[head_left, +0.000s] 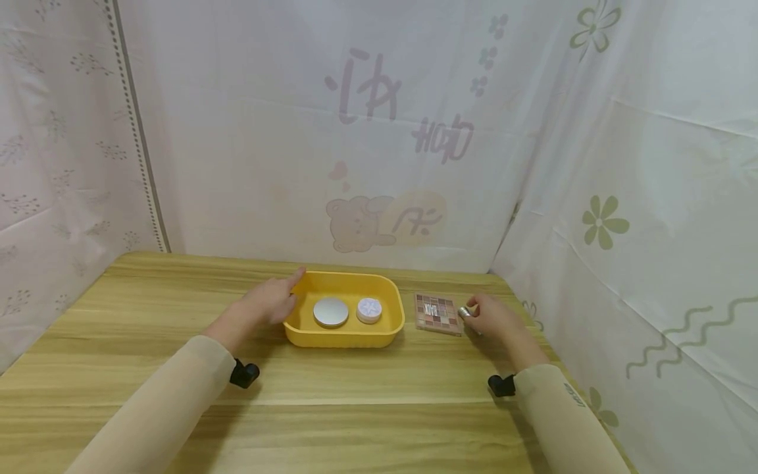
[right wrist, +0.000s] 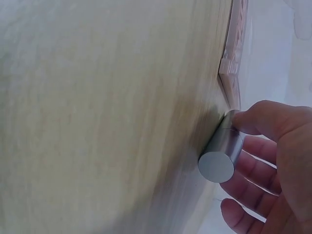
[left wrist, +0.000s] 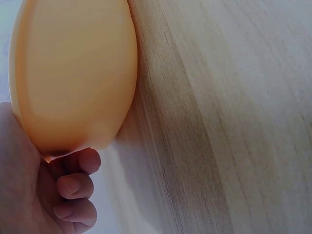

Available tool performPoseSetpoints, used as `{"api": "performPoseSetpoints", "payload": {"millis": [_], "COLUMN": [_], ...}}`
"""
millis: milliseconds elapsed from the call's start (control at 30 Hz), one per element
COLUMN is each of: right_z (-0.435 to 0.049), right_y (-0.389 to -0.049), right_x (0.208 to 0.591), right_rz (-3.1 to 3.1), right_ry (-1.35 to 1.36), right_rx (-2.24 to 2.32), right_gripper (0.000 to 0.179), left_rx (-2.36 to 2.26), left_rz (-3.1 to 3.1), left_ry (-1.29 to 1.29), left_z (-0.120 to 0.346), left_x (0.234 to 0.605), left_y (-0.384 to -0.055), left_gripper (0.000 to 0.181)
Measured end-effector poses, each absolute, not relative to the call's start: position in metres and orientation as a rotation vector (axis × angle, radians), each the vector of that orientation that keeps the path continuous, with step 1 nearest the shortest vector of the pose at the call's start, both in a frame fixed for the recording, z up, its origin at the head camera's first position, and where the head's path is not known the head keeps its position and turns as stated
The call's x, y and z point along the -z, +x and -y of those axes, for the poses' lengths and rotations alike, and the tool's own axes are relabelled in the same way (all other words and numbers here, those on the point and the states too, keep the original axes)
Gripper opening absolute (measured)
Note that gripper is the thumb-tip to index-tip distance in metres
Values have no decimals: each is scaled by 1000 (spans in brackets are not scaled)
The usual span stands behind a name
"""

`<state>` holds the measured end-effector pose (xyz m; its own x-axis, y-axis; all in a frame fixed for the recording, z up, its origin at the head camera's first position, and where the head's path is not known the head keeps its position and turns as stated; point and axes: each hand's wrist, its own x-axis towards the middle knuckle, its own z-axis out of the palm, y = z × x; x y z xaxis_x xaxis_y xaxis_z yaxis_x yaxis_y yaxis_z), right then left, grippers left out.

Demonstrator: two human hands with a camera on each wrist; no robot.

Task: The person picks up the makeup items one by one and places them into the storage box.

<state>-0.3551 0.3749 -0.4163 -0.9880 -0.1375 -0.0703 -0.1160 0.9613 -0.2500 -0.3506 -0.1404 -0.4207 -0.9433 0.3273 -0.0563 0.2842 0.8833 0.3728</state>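
A yellow plastic basket [head_left: 343, 339] stands on the table, holding a round silver compact [head_left: 331, 311] and a smaller round case [head_left: 369, 309] with a star-patterned lid. My left hand [head_left: 268, 303] grips the basket's left end, thumb over the rim and fingers curled against the outer wall, as the left wrist view shows. To the basket's right, my right hand [head_left: 496, 319] pinches a silver lipstick tube [right wrist: 224, 148] between thumb and fingers, low over the table. Just left of that hand lies an eyeshadow palette [head_left: 437, 315] with a clear, lettered lid.
The wood-grain table [head_left: 355, 421] extends in front of the basket and off to the left. A pale printed curtain [head_left: 284, 197] hangs behind the table's back edge and along both sides.
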Motion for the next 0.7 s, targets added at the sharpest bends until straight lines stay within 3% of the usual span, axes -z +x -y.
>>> {"api": "performPoseSetpoints", "payload": {"millis": [200,700], "right_z": [-380,-379], "right_y": [-356,-353], "right_x": [417,418], "right_rz": [-3020,-3028], "right_ry": [-157,-165], "right_rx": [368,339], "right_gripper": [22,24], "left_rx": [-566,-586], "left_rz": [-2931,-2925], "left_ry": [472,449], "left_z": [140,140], "left_x": [421,421], "left_y": [-351,-350], "left_gripper": [69,69]}}
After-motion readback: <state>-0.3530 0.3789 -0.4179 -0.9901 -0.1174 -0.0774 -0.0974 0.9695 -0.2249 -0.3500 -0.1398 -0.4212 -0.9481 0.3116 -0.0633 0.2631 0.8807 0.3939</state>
